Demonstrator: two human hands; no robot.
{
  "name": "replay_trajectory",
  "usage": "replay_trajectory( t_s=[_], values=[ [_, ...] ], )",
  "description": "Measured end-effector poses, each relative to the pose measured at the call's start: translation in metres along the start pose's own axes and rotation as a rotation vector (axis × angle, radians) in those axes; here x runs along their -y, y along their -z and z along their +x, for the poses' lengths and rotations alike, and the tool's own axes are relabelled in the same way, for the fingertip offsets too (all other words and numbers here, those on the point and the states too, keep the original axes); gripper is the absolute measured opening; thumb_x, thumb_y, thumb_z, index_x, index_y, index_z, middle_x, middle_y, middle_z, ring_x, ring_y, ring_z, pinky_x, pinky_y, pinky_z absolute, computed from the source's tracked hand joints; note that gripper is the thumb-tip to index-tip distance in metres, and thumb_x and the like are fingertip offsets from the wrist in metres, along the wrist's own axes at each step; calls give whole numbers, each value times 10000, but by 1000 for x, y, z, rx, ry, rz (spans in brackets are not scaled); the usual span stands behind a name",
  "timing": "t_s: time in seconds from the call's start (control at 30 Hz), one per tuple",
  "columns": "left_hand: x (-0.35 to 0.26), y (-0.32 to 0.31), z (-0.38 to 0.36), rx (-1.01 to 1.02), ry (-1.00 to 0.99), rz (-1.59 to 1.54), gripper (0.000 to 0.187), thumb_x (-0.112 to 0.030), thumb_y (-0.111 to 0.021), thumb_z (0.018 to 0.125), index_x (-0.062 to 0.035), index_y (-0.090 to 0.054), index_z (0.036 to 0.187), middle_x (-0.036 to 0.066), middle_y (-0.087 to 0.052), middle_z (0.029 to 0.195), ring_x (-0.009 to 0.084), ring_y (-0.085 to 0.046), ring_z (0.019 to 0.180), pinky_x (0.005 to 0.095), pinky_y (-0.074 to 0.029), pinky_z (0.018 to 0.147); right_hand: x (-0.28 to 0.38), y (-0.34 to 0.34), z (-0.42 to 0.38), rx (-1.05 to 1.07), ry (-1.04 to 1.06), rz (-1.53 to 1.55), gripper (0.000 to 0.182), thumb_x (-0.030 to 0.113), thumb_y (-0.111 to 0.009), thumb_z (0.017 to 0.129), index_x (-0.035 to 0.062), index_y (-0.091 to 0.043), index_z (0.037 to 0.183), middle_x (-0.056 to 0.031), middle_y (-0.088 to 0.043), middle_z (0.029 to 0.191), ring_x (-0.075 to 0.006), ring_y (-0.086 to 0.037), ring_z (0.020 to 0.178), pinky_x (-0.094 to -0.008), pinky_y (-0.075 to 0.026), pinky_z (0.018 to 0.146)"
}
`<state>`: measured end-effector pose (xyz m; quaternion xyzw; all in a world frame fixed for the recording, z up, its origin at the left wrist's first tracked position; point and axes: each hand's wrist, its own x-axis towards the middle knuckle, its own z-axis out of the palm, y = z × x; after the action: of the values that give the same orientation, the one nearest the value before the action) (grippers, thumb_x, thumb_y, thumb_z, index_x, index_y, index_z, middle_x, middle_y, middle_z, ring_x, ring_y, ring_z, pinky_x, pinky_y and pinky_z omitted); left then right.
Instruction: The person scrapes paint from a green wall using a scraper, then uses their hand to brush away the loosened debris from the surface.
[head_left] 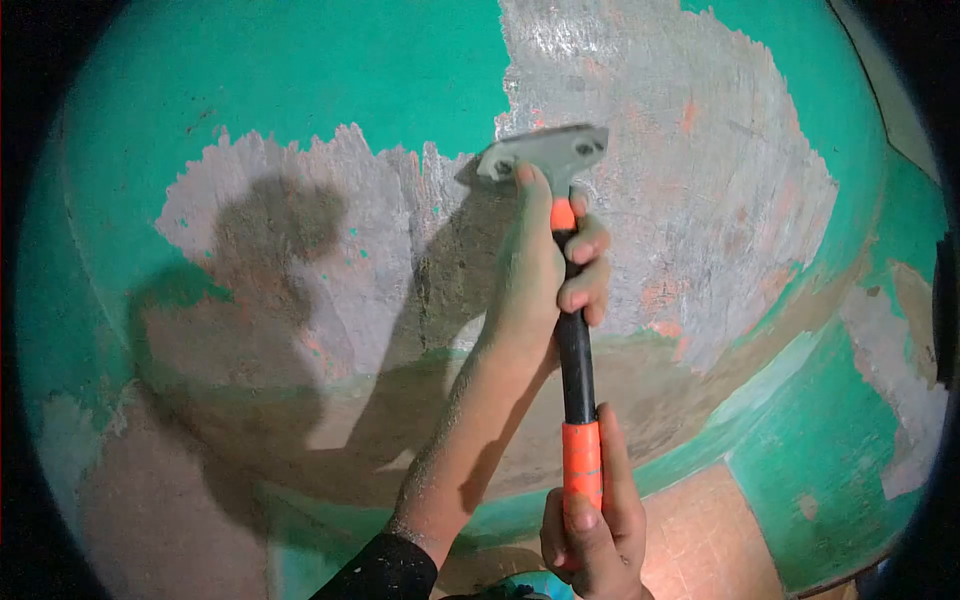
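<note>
A long-handled scraper with an orange and black handle runs upright through the middle of the view. Its wide grey head lies against the wall, at the edge between green paint and a bare grey patch. Near the head, my left hand wraps round the upper shaft, its thumb pressed on the head. Lower down, my right hand grips the orange end of the handle. The blade's edge is hard to make out. Pale dust coats my left forearm.
Shadows of a head and arms fall on the scraped wall at left. A brownish band crosses the wall's lower part. Below it are a green strip and tan tiles. More peeled patches show on the green wall at right.
</note>
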<state>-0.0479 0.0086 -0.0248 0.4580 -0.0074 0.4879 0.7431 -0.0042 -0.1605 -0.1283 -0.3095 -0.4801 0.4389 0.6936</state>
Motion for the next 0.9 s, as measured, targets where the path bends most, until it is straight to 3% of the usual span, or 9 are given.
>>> replay_trajectory(
  t_s=[0.03, 0.1, 0.27, 0.4, 0.6, 0.77, 0.9],
  values=[
    [-3, -3, 3, -7, -27, 12, 540, -665, -323, 907, -136, -435, 908, -52, -370, 614, 46, -302, 367, 230, -323, 360, 1, -4, 2, -24, 12, -7, 794, 277, -522, 919, -20, -29, 1465, -215, -441, 1329, -74, -426, 454, -221, -348, 386],
    [-11, -12, 11, -29, -77, 39, 545, -671, -316, 905, -139, -436, 904, -56, -365, 608, 46, -296, 360, 229, -326, 358, 5, -11, 13, -48, 97, -18, 793, 276, -523, 919, -19, -30, 1466, -216, -439, 1331, -74, -426, 451, -222, -348, 386],
    [1, 0, -1, -51, 21, 40, 556, -682, -330, 894, -136, -437, 891, -53, -376, 605, 51, -299, 355, 240, -325, 351, -3, 0, 0, -19, 21, -17, 779, 280, -513, 922, -19, -42, 1466, -222, -480, 1275, -70, -428, 447, -216, -341, 381],
    [-10, -10, 10, -79, -53, 81, 574, -702, -315, 884, -140, -434, 884, -58, -366, 599, 52, -295, 356, 237, -319, 352, 8, -13, 13, -66, 103, -43, 776, 285, -512, 922, -17, -49, 1467, -211, -519, 1221, -67, -423, 447, -213, -339, 381],
    [1, 0, -3, -40, 45, 24, 553, -681, -337, 893, -137, -434, 896, -59, -374, 606, 49, -305, 366, 236, -324, 366, 1, -5, -4, -64, -22, 19, 789, 280, -536, 914, -16, -56, 1467, -210, -464, 1292, -66, -427, 455, -206, -336, 386],
    [-13, -11, 11, -32, -41, 57, 570, -702, -320, 883, -143, -432, 898, -59, -373, 610, 46, -300, 366, 233, -320, 374, 6, -13, 10, -22, 65, 29, 795, 271, -534, 915, -11, -37, 1468, -198, -426, 1345, -69, -433, 465, -207, -343, 392],
    [-3, -4, -2, -38, 1, 88, 562, -693, -344, 884, -138, -433, 900, -57, -386, 617, 44, -312, 376, 227, -317, 374, 1, -9, -2, -44, 1, 15, 782, 259, -517, 922, -12, -25, 1467, -207, -396, 1373, -71, -432, 468, -207, -352, 396]
  ],
)
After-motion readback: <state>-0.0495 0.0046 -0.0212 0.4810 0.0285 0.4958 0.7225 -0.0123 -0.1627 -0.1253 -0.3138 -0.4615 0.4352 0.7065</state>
